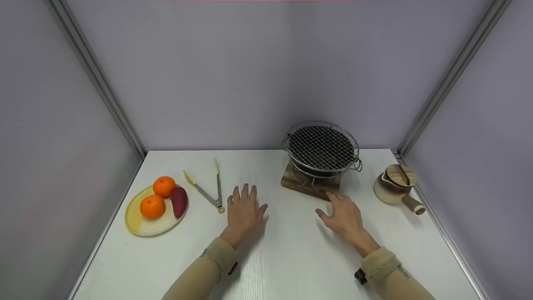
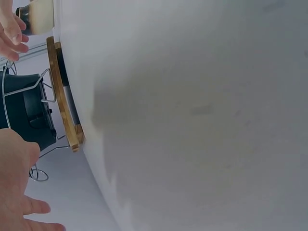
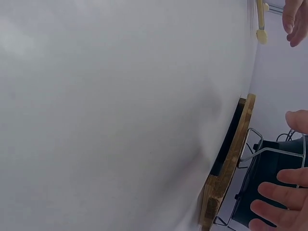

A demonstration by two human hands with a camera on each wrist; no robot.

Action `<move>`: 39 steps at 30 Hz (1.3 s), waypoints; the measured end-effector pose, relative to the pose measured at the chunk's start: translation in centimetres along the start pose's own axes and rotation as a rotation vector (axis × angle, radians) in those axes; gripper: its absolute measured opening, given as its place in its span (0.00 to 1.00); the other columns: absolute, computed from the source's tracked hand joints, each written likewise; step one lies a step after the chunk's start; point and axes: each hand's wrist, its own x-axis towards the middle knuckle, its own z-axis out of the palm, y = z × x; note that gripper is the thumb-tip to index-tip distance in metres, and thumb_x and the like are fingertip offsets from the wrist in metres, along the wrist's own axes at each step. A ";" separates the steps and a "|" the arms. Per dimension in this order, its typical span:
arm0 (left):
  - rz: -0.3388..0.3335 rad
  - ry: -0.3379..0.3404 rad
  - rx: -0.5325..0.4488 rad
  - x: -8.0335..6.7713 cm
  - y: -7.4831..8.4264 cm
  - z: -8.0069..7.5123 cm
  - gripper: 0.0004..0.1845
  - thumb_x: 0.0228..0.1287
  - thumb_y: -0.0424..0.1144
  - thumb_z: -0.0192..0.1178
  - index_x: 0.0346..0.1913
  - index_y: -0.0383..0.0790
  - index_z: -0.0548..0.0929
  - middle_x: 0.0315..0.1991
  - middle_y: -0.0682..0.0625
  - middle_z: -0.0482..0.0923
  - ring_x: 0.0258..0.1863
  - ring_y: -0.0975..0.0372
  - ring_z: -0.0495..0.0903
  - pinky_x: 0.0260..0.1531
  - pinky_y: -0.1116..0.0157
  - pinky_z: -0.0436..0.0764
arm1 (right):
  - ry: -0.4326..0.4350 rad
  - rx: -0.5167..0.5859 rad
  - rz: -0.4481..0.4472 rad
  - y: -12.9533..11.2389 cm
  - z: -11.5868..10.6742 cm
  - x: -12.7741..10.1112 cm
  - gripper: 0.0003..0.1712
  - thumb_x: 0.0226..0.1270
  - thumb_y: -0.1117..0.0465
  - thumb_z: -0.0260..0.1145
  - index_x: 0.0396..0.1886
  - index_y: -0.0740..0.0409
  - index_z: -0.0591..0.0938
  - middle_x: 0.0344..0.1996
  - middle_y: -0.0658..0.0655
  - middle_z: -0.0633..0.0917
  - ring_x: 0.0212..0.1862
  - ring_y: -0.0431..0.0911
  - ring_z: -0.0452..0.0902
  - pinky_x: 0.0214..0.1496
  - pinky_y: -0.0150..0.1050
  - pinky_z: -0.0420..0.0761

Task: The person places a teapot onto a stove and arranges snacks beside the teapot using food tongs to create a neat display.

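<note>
My left hand (image 1: 242, 211) hovers palm down over the white table, fingers spread and holding nothing. Just left of it lie spread tongs (image 1: 211, 196) with pale yellow tips and grey arms. My right hand (image 1: 344, 212), also empty with fingers apart, is in front of a round tabletop grill (image 1: 320, 148). Its fingertips overlap the front edge of the grill's wooden base (image 1: 306, 183) in the head view. The grill has a wire mesh top and a dark bowl (image 2: 33, 110), seen in the left wrist view. In the right wrist view, the right fingers (image 3: 281, 192) appear before the bowl.
On the left, a yellow and cream plate (image 1: 143, 229) carries two oranges (image 1: 158, 196) and a purple sweet potato (image 1: 179, 201). A teapot (image 1: 393, 187) with a wooden lid and side handle stands at the right. Grey panels (image 1: 233, 75) enclose the table's back and sides.
</note>
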 end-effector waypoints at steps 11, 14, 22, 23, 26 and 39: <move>0.006 -0.009 -0.076 0.7 0.8 -0.6 0.27 0.82 0.55 0.65 0.64 0.34 0.86 0.63 0.36 0.88 0.65 0.41 0.85 0.61 0.41 0.88 | 0.007 0.026 0.053 1.5 -1.2 0.0 0.30 0.67 0.49 0.81 0.59 0.64 0.90 0.55 0.68 0.93 0.59 0.67 0.89 0.57 0.66 0.88; 0.010 -0.014 -0.084 0.8 0.9 -0.6 0.26 0.82 0.55 0.64 0.63 0.33 0.86 0.60 0.37 0.89 0.63 0.41 0.85 0.59 0.42 0.88 | -0.002 0.035 0.075 2.0 -1.7 0.1 0.28 0.67 0.49 0.81 0.58 0.64 0.90 0.54 0.68 0.93 0.58 0.67 0.90 0.57 0.66 0.88; 0.015 -0.026 -0.099 1.1 1.1 -0.4 0.26 0.84 0.55 0.63 0.63 0.34 0.85 0.58 0.38 0.89 0.62 0.43 0.85 0.60 0.43 0.87 | 0.021 0.039 0.119 3.1 -2.6 0.0 0.24 0.68 0.51 0.80 0.55 0.62 0.91 0.49 0.66 0.94 0.52 0.67 0.91 0.50 0.66 0.88; 0.015 -0.025 -0.096 1.2 1.1 -0.4 0.26 0.84 0.55 0.63 0.63 0.34 0.85 0.57 0.38 0.89 0.62 0.43 0.85 0.60 0.43 0.87 | 0.026 0.039 0.121 3.2 -2.7 0.0 0.23 0.68 0.51 0.80 0.54 0.63 0.91 0.48 0.66 0.94 0.51 0.67 0.91 0.49 0.66 0.88; 0.024 -0.015 -0.073 1.2 1.2 -0.2 0.25 0.83 0.56 0.64 0.61 0.34 0.86 0.54 0.38 0.89 0.59 0.43 0.86 0.57 0.43 0.88 | 0.032 0.034 0.123 3.6 -2.9 -0.3 0.20 0.68 0.53 0.80 0.51 0.63 0.91 0.46 0.65 0.94 0.49 0.66 0.91 0.46 0.65 0.88; 0.065 -0.011 -0.007 1.8 2.2 0.1 0.25 0.83 0.57 0.63 0.58 0.35 0.86 0.50 0.40 0.88 0.55 0.45 0.85 0.55 0.44 0.88 | 0.042 0.008 0.159 5.9 -4.2 -0.7 0.15 0.70 0.56 0.78 0.46 0.64 0.91 0.40 0.65 0.92 0.40 0.62 0.89 0.40 0.62 0.87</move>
